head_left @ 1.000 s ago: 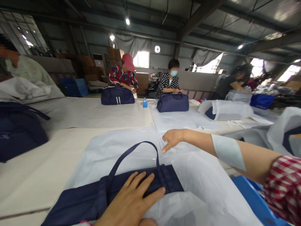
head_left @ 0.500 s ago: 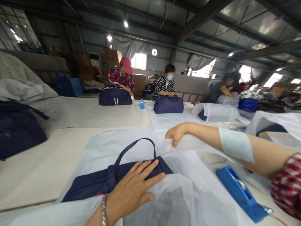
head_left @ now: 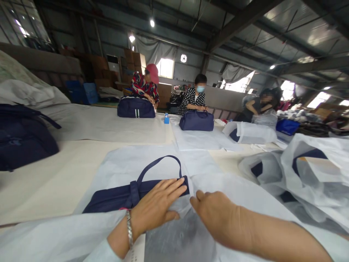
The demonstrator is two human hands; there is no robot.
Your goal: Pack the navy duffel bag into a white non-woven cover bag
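A flattened navy bag (head_left: 110, 200) lies across a thin white wrapping sheet (head_left: 120, 163), its strap (head_left: 152, 168) looping up behind. Flat on the bag and the sheet folded over it rests my left hand (head_left: 156, 207), fingers stretched out. At the bag's right end, my right hand (head_left: 218, 214) is closed, pinching the edge of the wrapping sheet. Below my hands is a grey translucent panel (head_left: 180, 236), partly covered by my left hand and the sheet.
On the left stands another navy bag (head_left: 24, 142). Bags in translucent wrapping (head_left: 308, 171) crowd the right side. Across the table, co-workers handle a striped navy bag (head_left: 128, 108) and a plain navy bag (head_left: 196, 122). A small blue dispenser (head_left: 166, 119) sits between them.
My right hand has come down and towards me with the sheet, from beyond the bag to its right end. The blue tape dispenser at right is no longer visible. My left hand stays on the bag.
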